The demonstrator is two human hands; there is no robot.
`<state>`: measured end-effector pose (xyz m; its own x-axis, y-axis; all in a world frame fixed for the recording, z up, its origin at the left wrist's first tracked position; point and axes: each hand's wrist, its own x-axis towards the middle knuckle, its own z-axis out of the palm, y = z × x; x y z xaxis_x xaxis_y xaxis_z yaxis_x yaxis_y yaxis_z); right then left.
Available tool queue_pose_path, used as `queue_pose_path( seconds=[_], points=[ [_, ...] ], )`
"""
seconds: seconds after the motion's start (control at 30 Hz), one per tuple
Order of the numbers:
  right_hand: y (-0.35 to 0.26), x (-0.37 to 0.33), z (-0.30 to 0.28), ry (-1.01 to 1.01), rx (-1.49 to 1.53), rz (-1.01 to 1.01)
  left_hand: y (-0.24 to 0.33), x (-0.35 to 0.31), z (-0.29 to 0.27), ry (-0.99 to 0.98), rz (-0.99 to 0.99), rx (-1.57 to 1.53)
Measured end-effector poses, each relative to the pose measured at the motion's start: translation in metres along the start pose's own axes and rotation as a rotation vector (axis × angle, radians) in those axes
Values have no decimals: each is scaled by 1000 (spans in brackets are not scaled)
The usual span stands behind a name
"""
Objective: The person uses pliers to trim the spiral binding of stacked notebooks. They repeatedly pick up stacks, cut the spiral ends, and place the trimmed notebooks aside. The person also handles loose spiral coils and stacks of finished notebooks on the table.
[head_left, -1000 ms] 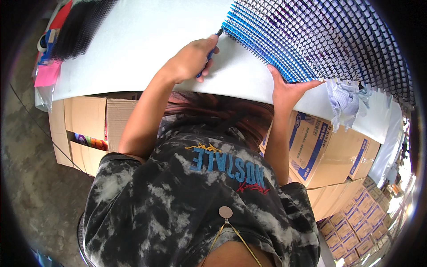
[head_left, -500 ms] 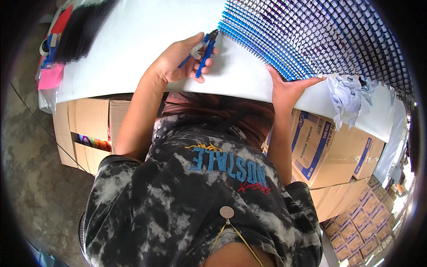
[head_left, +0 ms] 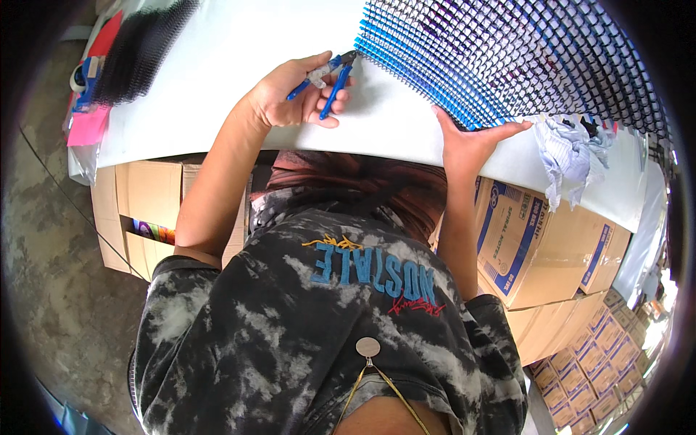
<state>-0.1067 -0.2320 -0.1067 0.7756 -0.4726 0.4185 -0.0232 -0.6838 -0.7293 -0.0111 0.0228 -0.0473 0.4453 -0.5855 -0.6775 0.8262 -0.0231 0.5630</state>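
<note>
My left hand (head_left: 293, 90) is closed around blue-handled cutters (head_left: 333, 94), their handles apart. The dark jaws point toward the left corner of a stack of blue and black spiral coils (head_left: 449, 61) and seem to touch the coil ends there. Whether the jaws grip a wire is too small to tell. Against the near edge of the same stack rests my right hand (head_left: 471, 141), thumb and fingers spread wide apart. It steadies nothing between its fingers that I can see. The coils lie in curved rows on a white-covered table (head_left: 239, 43).
A crumpled striped cloth (head_left: 569, 156) hangs over the table edge beside my right hand. More black coils (head_left: 141, 54) lie at the far left, next to a pink sheet (head_left: 88, 127). Cardboard boxes (head_left: 547, 239) stand below at the right; an open carton (head_left: 148, 192) is below at the left.
The cutters' handles have spread a little and the left one has risen slightly, the jaws staying at the coil corner. My right hand has stayed put.
</note>
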Motion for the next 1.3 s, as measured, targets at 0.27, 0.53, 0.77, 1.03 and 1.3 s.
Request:
queue_pose_path(
  seconds=[0.27,0.53,0.77,1.03,1.3],
  points=[
    [-6,-3,-9,-15,294,181,19,-9,34,256,-32,1011],
    [74,48,-76,12,314,215,6,-19,-25,947,423,1642],
    [114,105,-37,223,29,108,-34,-4,2,744,809,1178],
    [110,205,-14,-575,1252,708,-62,52,73,243,830,234],
    [141,211,3,-716,977,326,-66,104,67,231,1017,40]
  ],
)
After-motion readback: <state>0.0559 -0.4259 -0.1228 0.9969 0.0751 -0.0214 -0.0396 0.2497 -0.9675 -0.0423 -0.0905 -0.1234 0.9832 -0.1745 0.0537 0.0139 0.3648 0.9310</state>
